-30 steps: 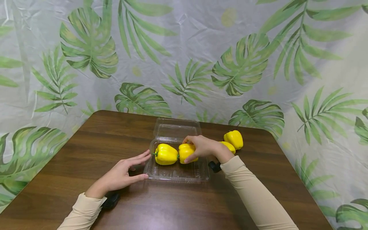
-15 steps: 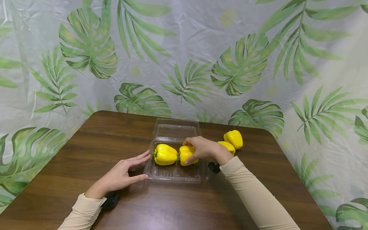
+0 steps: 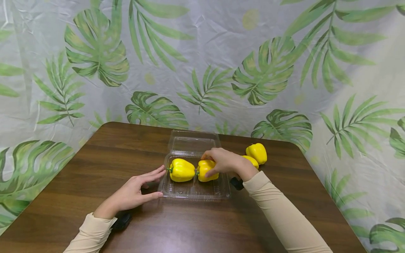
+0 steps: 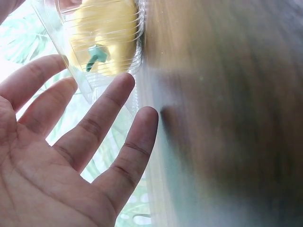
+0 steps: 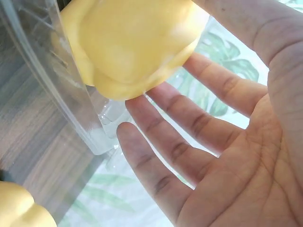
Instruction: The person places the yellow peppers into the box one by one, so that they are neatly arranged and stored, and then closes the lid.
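Observation:
A clear plastic clamshell container (image 3: 180, 191) lies with its lid back on the dark wooden table. Inside, a yellow bell pepper (image 3: 182, 170) sits at the left, its green stem pointing left. My right hand (image 3: 226, 162) holds a second yellow bell pepper (image 5: 142, 42) in the right half, thumb in front and fingers behind. Its stem faces the first pepper. At the container's left side, my left hand (image 3: 137, 189) spreads straight fingers, the thumb touching the front left corner. In the left wrist view the fingertips (image 4: 125, 80) are right by the clear wall.
Two more yellow bell peppers lie right of the container: one far pepper (image 3: 256, 153) and a nearer one (image 3: 251, 161) partly hidden by my right wrist. The lid (image 3: 194, 141) extends toward the table's back edge. A leaf-patterned curtain (image 3: 202, 70) hangs behind the table (image 3: 133, 144).
The pepper under my right hand has shifted very slightly right and down, away from the first pepper. My right thumb has moved slightly right with it. My left hand stays put.

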### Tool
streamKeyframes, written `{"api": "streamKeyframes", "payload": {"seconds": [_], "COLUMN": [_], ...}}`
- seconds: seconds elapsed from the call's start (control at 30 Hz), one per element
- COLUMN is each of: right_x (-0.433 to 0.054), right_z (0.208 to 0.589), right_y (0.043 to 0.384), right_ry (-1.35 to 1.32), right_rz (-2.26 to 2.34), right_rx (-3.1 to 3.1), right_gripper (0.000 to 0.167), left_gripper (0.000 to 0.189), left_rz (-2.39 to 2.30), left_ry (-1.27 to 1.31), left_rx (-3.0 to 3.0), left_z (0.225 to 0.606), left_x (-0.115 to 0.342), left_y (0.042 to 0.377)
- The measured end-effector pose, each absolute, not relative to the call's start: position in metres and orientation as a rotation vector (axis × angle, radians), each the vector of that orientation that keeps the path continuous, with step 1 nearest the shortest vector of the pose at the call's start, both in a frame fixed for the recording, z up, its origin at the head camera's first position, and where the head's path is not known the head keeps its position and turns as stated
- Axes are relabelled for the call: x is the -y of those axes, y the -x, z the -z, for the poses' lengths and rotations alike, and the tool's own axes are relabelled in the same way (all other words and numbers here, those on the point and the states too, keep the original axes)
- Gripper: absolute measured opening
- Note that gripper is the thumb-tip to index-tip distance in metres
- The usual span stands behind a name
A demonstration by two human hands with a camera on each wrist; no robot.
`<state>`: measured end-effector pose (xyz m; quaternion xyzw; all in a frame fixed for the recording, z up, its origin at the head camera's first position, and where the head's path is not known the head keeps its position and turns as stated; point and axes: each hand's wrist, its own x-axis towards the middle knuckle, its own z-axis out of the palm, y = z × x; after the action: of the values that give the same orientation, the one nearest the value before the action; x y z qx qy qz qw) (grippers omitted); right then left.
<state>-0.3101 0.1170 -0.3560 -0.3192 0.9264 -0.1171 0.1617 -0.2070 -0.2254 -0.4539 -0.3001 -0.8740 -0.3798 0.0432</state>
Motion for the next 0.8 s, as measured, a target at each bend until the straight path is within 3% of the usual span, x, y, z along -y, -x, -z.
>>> {"api": "streamKeyframes", "payload": {"seconds": [0.8], "right_x": [-0.1245], "right_z": [0.3541], "right_y": [0.3141], "right_ry": [0.932], "right_rz": [0.396], "right_rx": [-2.663], "right_gripper": [0.054], "left_gripper": [0.070], "left_rz": [1.141], "left_ry": [0.917], "left_rx": [2.663], "left_z": [0.4559], "left_x": [0.2260], "left_y": [0.2075]}}
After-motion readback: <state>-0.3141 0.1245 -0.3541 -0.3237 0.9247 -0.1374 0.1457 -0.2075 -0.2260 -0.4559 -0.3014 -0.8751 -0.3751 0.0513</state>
